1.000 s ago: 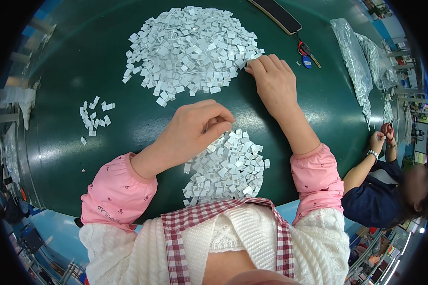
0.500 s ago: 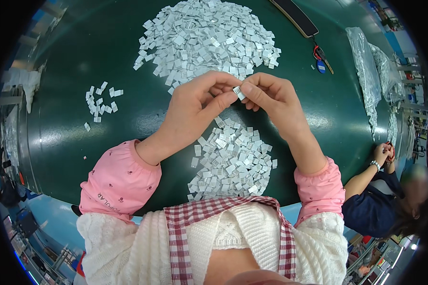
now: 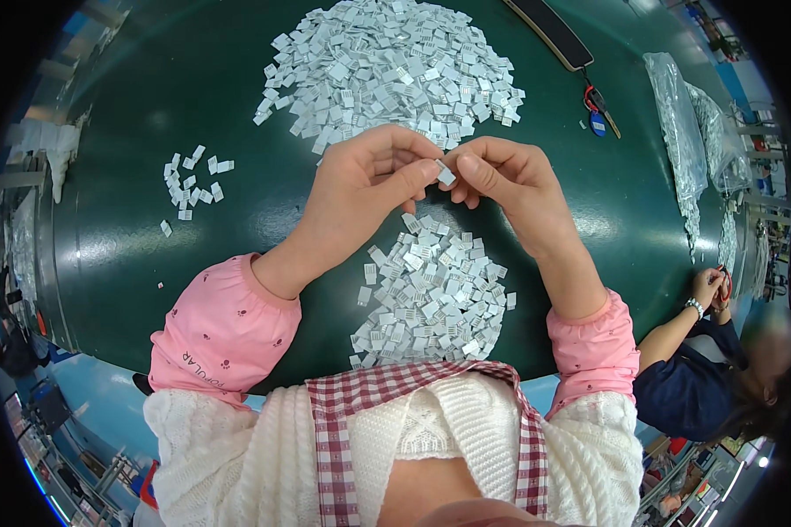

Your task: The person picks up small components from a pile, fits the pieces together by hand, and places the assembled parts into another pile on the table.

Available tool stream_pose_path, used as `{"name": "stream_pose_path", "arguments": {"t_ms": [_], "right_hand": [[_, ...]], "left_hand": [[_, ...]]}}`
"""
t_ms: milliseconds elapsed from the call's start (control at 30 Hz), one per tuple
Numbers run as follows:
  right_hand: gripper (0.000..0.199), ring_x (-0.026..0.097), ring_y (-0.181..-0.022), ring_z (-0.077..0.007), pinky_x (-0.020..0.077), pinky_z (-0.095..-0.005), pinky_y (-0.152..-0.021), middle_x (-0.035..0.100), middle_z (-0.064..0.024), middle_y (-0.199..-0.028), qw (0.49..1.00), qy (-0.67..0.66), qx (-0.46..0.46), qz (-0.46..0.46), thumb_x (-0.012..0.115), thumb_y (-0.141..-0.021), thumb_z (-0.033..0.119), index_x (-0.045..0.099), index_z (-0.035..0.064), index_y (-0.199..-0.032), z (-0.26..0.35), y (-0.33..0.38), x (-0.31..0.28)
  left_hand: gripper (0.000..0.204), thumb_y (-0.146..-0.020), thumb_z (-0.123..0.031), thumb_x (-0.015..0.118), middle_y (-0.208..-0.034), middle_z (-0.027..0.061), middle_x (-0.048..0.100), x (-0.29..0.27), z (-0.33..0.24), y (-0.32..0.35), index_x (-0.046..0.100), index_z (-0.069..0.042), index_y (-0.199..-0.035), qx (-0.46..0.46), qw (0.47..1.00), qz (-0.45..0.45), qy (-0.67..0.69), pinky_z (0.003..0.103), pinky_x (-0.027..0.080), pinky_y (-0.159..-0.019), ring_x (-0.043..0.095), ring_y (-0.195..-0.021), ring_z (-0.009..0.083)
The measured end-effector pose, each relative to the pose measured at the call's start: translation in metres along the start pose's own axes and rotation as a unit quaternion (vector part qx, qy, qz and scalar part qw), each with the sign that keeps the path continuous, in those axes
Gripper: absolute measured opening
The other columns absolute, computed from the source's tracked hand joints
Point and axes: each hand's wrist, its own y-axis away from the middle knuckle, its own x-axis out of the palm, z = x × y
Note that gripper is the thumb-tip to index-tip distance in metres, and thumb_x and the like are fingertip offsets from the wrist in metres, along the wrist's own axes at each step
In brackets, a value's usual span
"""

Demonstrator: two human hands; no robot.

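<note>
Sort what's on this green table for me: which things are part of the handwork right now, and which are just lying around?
In use: small white tag pinched between left hand and right hand; far tag heap; near tag pile.

Lying about: small tag cluster; scissors; black strip; clear plastic bags.

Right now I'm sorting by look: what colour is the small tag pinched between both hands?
The small flat rectangular tag is white-grey, clearest in the head view.
</note>
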Motion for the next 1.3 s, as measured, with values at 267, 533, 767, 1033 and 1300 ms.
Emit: {"name": "stream_pose_path", "arguments": {"t_ms": [267,533,767,1033,1300], "right_hand": [[0.01,0.061,-0.074,-0.0105,0.0502,-0.0214,-0.07,0.069,-0.0051,-0.083,0.998,0.054,-0.026,-0.003,0.068,-0.098,0.007,0.072,-0.0006,-0.102,-0.0018,-0.0006,0.0017],[0.007,0.059,-0.072,-0.0088,0.0487,-0.0198,-0.068,0.068,-0.0037,-0.082,0.997,0.058,-0.026,-0.042,0.067,-0.098,0.006,0.07,-0.0001,-0.101,-0.0056,-0.0009,0.0024],[0.007,0.057,-0.072,-0.007,0.0468,-0.0178,-0.067,0.068,-0.0026,-0.086,0.988,0.121,-0.088,-0.037,0.065,-0.099,0.004,0.07,0.0006,-0.103,-0.0067,0.0008,0.0056],[0.01,0.056,-0.073,-0.0061,0.0454,-0.017,-0.067,0.068,-0.0019,-0.089,0.975,0.189,-0.113,-0.044,0.064,-0.099,0.003,0.07,0.0007,-0.107,-0.0068,0.0019,0.0071],[0.009,0.055,-0.074,-0.0058,0.0447,-0.0172,-0.066,0.067,-0.002,-0.09,0.986,0.154,-0.067,-0.021,0.064,-0.099,0.002,0.069,0.001,-0.107,-0.0073,-0.0003,0.0047]], "left_hand": [[0.015,-0.096,-0.001,0.064,-0.091,0.0084,0.069,0.0006,-0.0013,-0.0009,0.067,0.003,-0.11,-0.002,1.0,-0.011,0.005,0.022,0.053,-0.068,0.061,-0.073,0.0115],[0.015,-0.096,-0.002,0.065,-0.092,0.0111,0.07,0.0032,0.0048,0.0005,0.066,0.004,-0.11,-0.02,0.999,0.012,0.03,0.024,0.056,-0.071,0.066,-0.076,0.0137],[0.017,-0.095,-0.001,0.069,-0.093,0.0141,0.072,0.004,0.004,0.0007,0.065,0.003,-0.111,-0.084,0.993,0.023,0.083,0.027,0.059,-0.075,0.071,-0.081,0.0189],[0.017,-0.094,0.001,0.069,-0.093,0.0149,0.072,0.0034,0.0056,0.001,0.063,0.002,-0.11,-0.099,0.988,0.033,0.114,0.027,0.06,-0.075,0.073,-0.083,0.0216],[0.017,-0.092,0.002,0.07,-0.093,0.0148,0.072,0.0053,0.0039,0.0019,0.062,0.001,-0.107,-0.108,0.986,0.049,0.119,0.027,0.06,-0.075,0.073,-0.082,0.0214]]}}
